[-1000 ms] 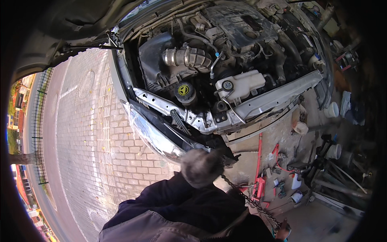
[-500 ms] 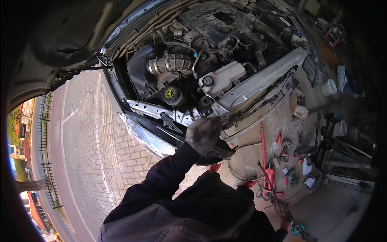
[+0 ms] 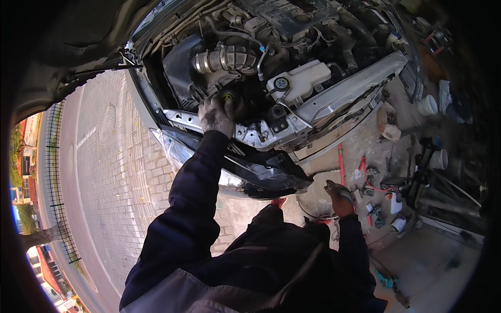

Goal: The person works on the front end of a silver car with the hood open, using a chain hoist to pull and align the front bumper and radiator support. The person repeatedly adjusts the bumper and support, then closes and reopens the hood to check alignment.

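Observation:
My left hand (image 3: 215, 116), in a dirty light work glove, reaches into the engine bay. Its fingers spread over the edge of the black air filter housing (image 3: 182, 70). Partly covered by that hand is a round black reservoir cap with a yellow mark (image 3: 227, 97); whether the thumb presses on it I cannot tell. Below the front of the car, my right hand (image 3: 340, 199) is raised with its fingers apart, and no held object shows. Between the hands lies the headlight (image 3: 261, 177), under the silver front crossmember (image 3: 344, 94).
A white coolant tank (image 3: 300, 81) sits behind the crossmember. The raised hood (image 3: 62, 47) hangs at upper left. On the floor to the right are a red jack handle (image 3: 341, 163), a white bucket (image 3: 427, 105) and scattered tools. Brick paving (image 3: 109, 151) stretches along the left.
My left hand has moved forward and left, from above the headlight to the reservoir cap. My right hand has risen from the lower right toward the car's front.

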`<move>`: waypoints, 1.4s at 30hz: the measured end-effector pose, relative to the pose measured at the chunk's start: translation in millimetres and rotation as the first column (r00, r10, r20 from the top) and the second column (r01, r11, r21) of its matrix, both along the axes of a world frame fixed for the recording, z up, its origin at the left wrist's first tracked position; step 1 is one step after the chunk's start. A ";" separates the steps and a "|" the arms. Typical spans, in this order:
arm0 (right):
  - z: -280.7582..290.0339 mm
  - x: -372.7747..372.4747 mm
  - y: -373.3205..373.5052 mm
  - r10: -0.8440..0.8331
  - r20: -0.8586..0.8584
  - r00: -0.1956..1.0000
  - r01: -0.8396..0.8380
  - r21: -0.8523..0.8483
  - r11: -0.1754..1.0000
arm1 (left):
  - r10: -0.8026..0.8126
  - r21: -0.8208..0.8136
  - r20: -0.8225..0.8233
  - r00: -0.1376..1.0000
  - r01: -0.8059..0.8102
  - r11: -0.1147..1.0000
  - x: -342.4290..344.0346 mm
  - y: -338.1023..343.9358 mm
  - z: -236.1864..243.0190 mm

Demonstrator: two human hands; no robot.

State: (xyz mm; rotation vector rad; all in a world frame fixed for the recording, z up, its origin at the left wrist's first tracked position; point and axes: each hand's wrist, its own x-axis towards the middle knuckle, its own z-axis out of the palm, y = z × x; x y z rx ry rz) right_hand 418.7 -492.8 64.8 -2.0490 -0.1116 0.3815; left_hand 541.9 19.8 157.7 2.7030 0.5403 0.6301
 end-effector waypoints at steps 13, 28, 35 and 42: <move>-49.3 61.8 94.7 0.194 0.110 0.975 -0.170 -0.193 0.966 | 0.165 -0.056 -0.198 0.966 -0.180 0.982 10.9 4.6 5.5; -115.6 70.6 79.5 0.476 -0.244 0.845 -0.528 -0.231 0.817 | 0.198 -0.030 -0.239 0.951 -0.211 0.977 16.2 2.7 6.2; -99.1 75.1 85.0 0.423 -0.187 0.887 -0.457 -0.216 0.863 | 0.223 -0.026 -0.274 0.935 -0.240 0.971 19.1 6.0 -4.6; -76.5 78.5 100.2 0.254 -0.339 0.906 -0.295 -0.074 0.953 | 0.229 -0.132 -0.261 0.938 -0.270 0.954 17.2 2.6 3.6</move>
